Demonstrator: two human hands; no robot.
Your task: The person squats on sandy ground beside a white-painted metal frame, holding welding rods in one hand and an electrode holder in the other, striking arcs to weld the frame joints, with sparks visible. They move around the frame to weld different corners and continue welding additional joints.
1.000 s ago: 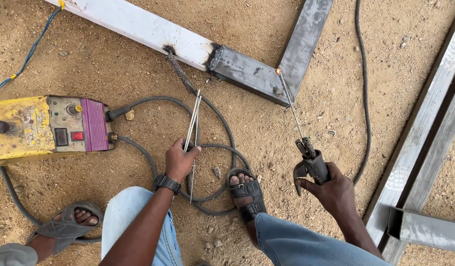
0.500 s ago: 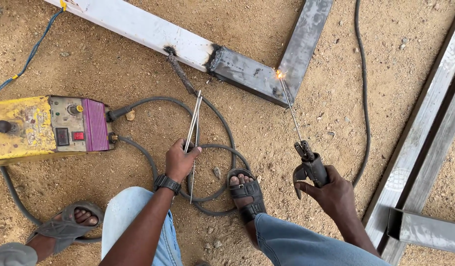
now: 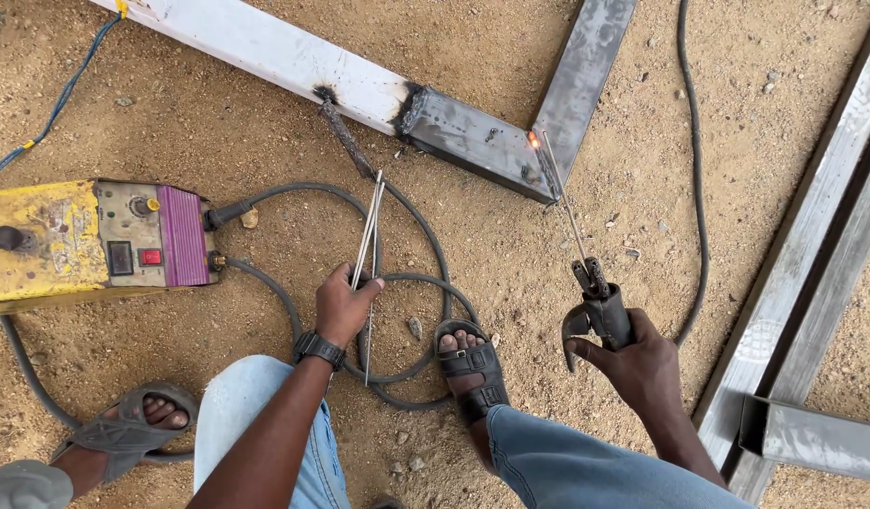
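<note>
On sandy ground | R hand [image 3: 642, 363] fingers wrapped tight round electrode holder [image 3: 597, 306], rod tip glowing at steel frame [image 3: 510, 141] corner | L hand [image 3: 345, 306] fingers pinching spare rods [image 3: 369, 226] nr yellow welder [image 3: 86, 240]

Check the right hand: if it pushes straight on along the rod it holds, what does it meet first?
Probably the steel tube corner joint. The right hand holds the electrode holder, and its welding rod already points there, tip glowing at the seam. Depth is unclear.
</note>
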